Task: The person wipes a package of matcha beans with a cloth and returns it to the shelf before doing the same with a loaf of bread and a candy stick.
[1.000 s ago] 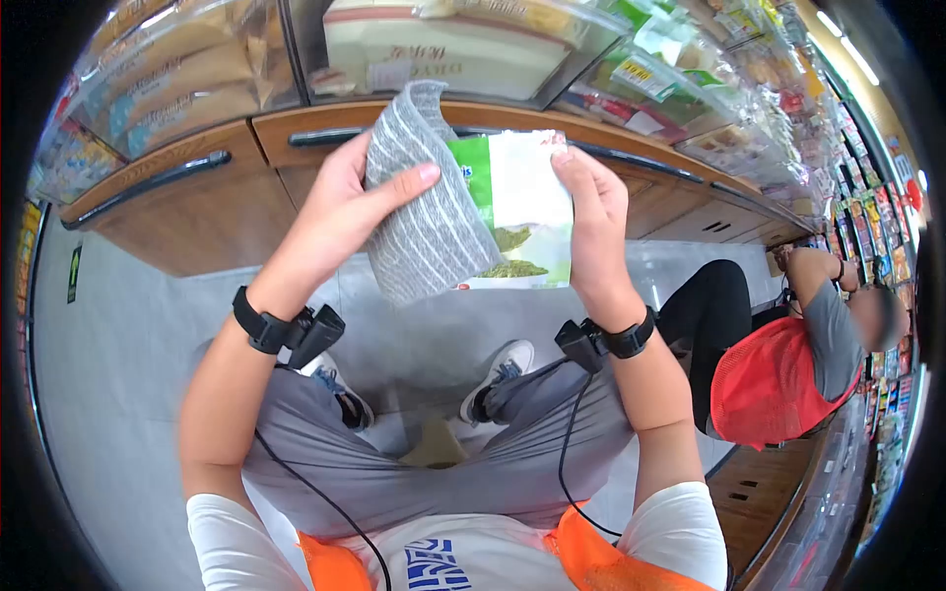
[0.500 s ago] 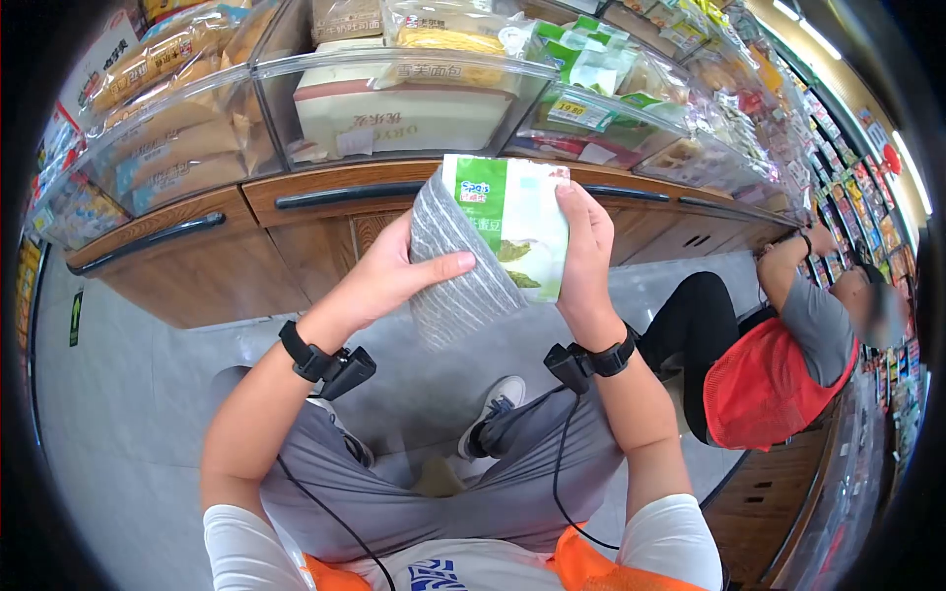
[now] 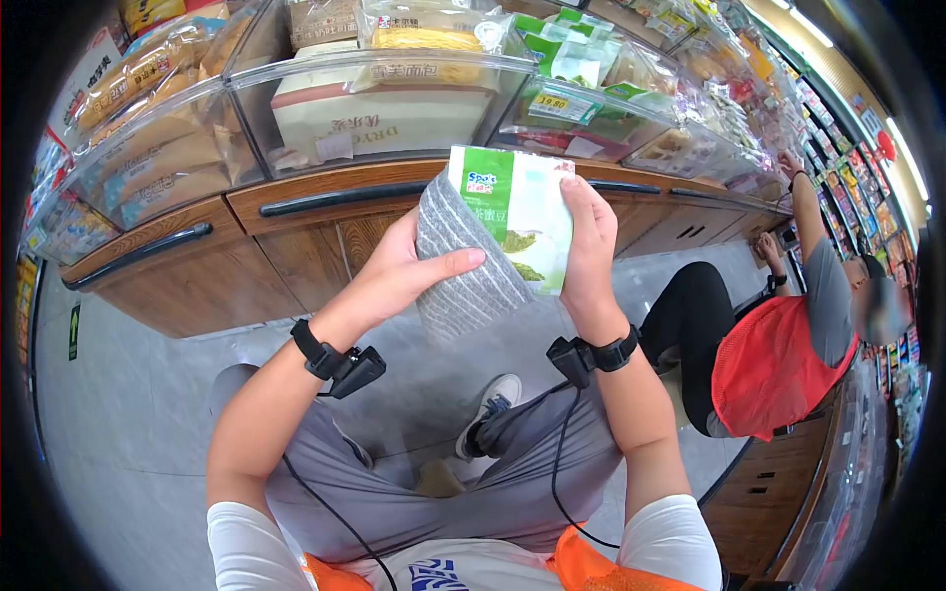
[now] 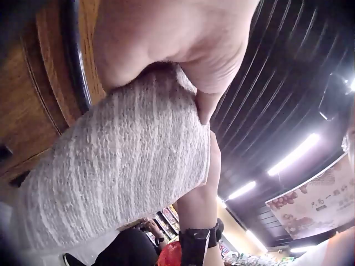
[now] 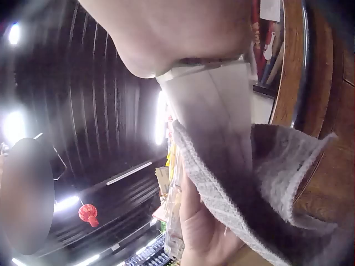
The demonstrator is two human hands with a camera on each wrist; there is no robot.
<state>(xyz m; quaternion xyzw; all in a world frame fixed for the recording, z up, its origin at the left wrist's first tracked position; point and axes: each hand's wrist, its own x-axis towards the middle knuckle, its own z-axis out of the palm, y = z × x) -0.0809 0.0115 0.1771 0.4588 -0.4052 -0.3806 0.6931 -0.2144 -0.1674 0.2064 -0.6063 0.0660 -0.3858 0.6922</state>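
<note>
Overhead, glass shelf bins (image 3: pixel 394 103) hold packaged bread. Below them, the left hand (image 3: pixel 399 271) pinches a grey cloth (image 3: pixel 458 266) against the green-and-white packet (image 3: pixel 522 212), gripped by the right hand (image 3: pixel 591 246). Hard rubbing could slip the packet free.

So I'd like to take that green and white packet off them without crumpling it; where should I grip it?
Probably pinch the packet by its free top edge, coming from above. The right hand holds its right side, and the grey cloth in the left hand covers its left and bottom.
</note>
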